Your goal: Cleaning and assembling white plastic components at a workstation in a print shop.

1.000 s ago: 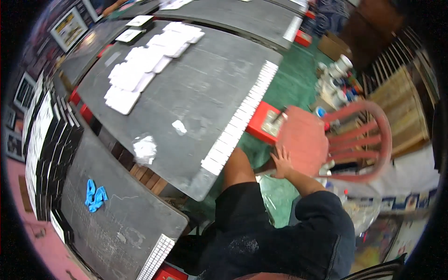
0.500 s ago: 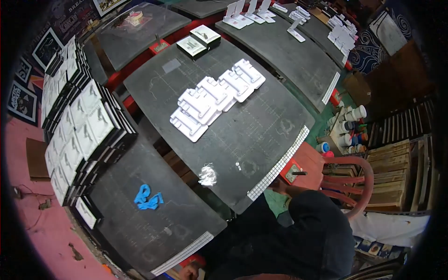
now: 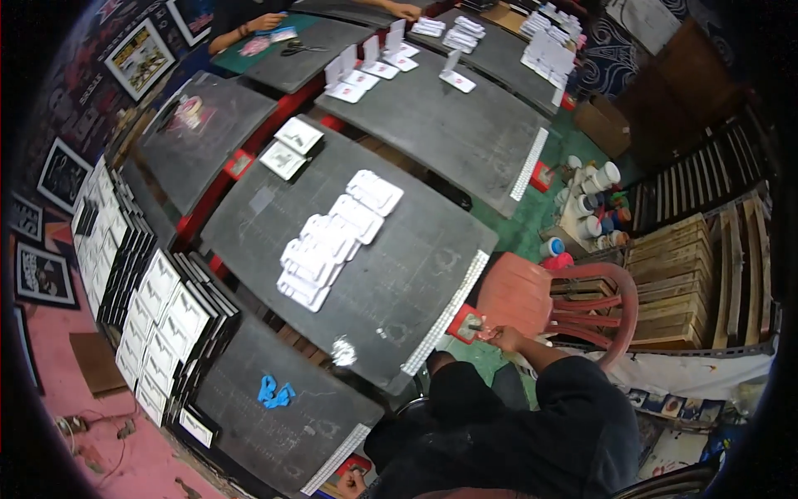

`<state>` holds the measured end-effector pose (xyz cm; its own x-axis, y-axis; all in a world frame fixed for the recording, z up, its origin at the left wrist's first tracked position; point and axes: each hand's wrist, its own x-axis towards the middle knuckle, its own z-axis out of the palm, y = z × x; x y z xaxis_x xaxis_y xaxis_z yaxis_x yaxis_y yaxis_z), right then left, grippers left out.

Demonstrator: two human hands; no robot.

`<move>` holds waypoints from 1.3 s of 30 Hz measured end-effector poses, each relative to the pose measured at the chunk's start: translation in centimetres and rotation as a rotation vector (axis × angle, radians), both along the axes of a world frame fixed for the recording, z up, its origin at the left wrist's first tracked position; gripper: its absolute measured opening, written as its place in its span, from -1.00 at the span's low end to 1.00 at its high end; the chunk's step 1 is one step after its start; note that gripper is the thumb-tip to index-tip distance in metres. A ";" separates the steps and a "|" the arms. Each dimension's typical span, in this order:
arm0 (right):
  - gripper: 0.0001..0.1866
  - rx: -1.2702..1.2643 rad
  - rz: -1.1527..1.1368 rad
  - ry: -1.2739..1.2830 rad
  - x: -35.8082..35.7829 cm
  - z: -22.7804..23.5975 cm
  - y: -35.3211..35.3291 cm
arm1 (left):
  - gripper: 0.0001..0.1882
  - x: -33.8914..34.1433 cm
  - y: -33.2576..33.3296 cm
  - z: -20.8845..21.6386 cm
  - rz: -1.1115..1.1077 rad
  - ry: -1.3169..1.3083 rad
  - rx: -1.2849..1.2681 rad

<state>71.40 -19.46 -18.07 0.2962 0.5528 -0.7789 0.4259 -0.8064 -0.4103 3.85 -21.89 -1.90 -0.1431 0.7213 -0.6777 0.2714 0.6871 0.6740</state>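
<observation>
Right hand (image 3: 502, 337), shifted from red chair (image 3: 515, 291) to beside red bracket (image 3: 466, 323), and left hand (image 3: 352, 482): grips indeterminable; white trays (image 3: 332, 237) already lie piled.

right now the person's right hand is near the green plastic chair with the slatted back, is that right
The colour is wrong: the head view shows a faded red plastic chair with a slatted back. The person's right hand is indeed near it.

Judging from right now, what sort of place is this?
Probably a workshop, perhaps for printing: flat dark boards bearing white pieces, a cluster of paint-like tubs, and stacked wooden frames.
</observation>
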 end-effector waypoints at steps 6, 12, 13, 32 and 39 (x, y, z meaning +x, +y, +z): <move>-0.31 -0.049 0.159 0.078 0.2 3.4 -1.4 | -0.62 1.0 2.5 4.2 -0.350 0.066 0.080; -0.36 -0.183 -0.168 0.169 6.6 4.8 -1.8 | -0.67 9.2 14.2 15.0 -0.497 -0.378 -0.205; -0.41 -0.084 -0.047 0.072 8.2 4.8 -2.1 | -0.69 11.7 16.4 16.2 -0.660 -0.269 -0.133; -0.76 1.163 -0.317 -1.055 37.6 33.7 32.9 | -0.75 46.2 22.9 2.7 -1.312 -0.432 0.689; -0.58 0.921 -0.278 -1.315 59.8 28.6 48.2 | -0.73 48.0 18.2 2.9 -0.566 -0.210 0.319</move>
